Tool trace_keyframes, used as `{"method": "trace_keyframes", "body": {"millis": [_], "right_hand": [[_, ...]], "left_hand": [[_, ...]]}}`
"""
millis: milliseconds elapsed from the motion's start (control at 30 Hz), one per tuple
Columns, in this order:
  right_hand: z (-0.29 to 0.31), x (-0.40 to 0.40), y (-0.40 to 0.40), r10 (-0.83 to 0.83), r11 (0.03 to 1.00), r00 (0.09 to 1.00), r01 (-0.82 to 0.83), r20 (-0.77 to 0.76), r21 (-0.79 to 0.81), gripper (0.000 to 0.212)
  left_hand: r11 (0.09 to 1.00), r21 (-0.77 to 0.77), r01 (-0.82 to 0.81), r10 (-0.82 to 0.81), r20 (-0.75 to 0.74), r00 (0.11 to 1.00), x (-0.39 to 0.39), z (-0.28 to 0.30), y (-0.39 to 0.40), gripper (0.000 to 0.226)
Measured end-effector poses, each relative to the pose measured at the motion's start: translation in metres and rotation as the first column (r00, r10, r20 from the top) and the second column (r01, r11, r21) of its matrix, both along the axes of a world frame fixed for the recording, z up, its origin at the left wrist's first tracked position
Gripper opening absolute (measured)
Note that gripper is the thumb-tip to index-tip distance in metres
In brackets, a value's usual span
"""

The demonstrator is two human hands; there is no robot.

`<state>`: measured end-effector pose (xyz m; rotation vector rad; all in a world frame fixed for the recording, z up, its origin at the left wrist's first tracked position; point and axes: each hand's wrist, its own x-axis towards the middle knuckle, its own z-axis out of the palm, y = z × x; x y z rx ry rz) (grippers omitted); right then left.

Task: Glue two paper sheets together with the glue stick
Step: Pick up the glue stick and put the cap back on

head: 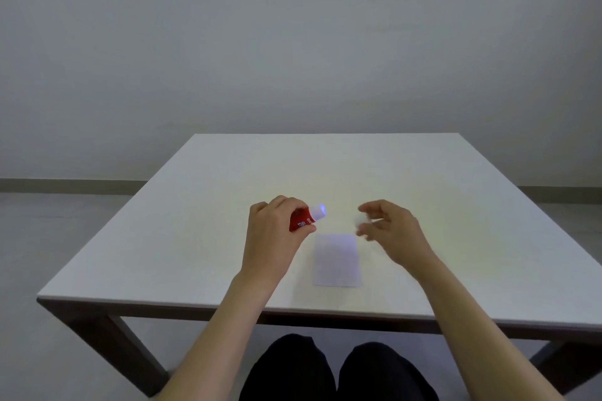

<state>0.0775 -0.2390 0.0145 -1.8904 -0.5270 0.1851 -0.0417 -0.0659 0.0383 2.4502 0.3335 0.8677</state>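
Note:
My left hand point(275, 231) grips a red glue stick point(304, 220) by its body, with the white tip pointing up and to the right, uncapped. My right hand point(389, 226) hovers to the right of it, blurred, with a small white cap point(361, 221) pinched between its fingertips. Below and between the hands a pale paper sheet point(337, 260) lies flat on the white table point(195, 238). I cannot tell whether it is one sheet or two stacked.
The table's front edge runs just above my dark-trousered knees point(335, 371). A plain grey wall and grey floor lie beyond the table, with a dark skirting strip point(65, 185) along the base of the wall.

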Motion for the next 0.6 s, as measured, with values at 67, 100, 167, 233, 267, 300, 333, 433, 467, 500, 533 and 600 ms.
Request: {"method": "trace_keyframes", "body": {"millis": [67, 100, 167, 233, 267, 300, 333, 433, 467, 500, 533, 600], "right_hand": [[0.012, -0.017, 0.005, 0.113, 0.959, 0.985, -0.074, -0.132, 0.274, 0.020], [0.017, -0.024, 0.007, 0.140, 0.940, 0.980, -0.087, -0.142, 0.329, 0.021], [0.023, -0.032, 0.011, 0.148, 0.931, 0.982, -0.098, -0.117, 0.353, 0.022], [0.026, -0.036, 0.012, 0.153, 0.931, 0.984, -0.111, -0.095, 0.348, 0.021], [0.028, -0.038, 0.013, 0.160, 0.934, 0.984, -0.124, -0.080, 0.336, 0.021], [0.028, -0.039, 0.013, 0.160, 0.941, 0.985, -0.134, -0.058, 0.312, 0.021], [0.028, -0.040, 0.014, 0.155, 0.949, 0.987, -0.140, -0.031, 0.282, 0.021], [0.029, -0.042, 0.015, 0.128, 0.978, 0.990, -0.137, 0.065, 0.158, 0.018], [0.029, -0.044, 0.016, 0.129, 0.983, 0.987, -0.140, 0.096, 0.120, 0.014], [0.029, -0.046, 0.017, 0.126, 0.988, 0.983, -0.136, 0.131, 0.068, 0.006], [0.029, -0.049, 0.020, 0.104, 0.995, 0.977, -0.102, 0.183, -0.020, 0.009], [0.025, -0.048, 0.025, 0.034, 0.958, 0.948, 0.060, 0.316, -0.282, 0.044]], "left_hand": [[0.999, 0.053, -0.003, 0.003, 0.001, 1.000, 0.001, 0.000, -0.002, 0.020], [0.997, 0.077, 0.001, -0.001, 0.002, 1.000, 0.001, 0.001, -0.004, 0.020], [0.995, 0.102, 0.013, -0.014, 0.007, 1.000, 0.000, 0.002, -0.007, 0.020], [0.992, 0.126, 0.023, -0.025, 0.013, 1.000, -0.002, 0.002, -0.008, 0.020], [0.990, 0.136, 0.026, -0.027, 0.006, 1.000, -0.002, 0.002, -0.008, 0.020], [0.989, 0.144, 0.029, -0.029, -0.005, 1.000, -0.002, 0.003, -0.008, 0.020], [0.988, 0.152, 0.034, -0.032, -0.014, 0.999, -0.003, 0.004, -0.008, 0.021], [0.986, 0.147, 0.076, -0.072, -0.034, 0.997, -0.003, 0.005, -0.010, 0.021], [0.987, 0.129, 0.098, -0.093, -0.050, 0.994, -0.004, 0.005, -0.012, 0.021], [0.987, 0.113, 0.117, -0.110, -0.062, 0.992, -0.004, 0.006, -0.013, 0.021], [0.986, 0.105, 0.126, -0.119, -0.070, 0.990, -0.004, 0.006, -0.014, 0.020], [0.986, 0.112, 0.125, -0.116, -0.083, 0.990, -0.005, 0.005, -0.015, 0.019]]}}
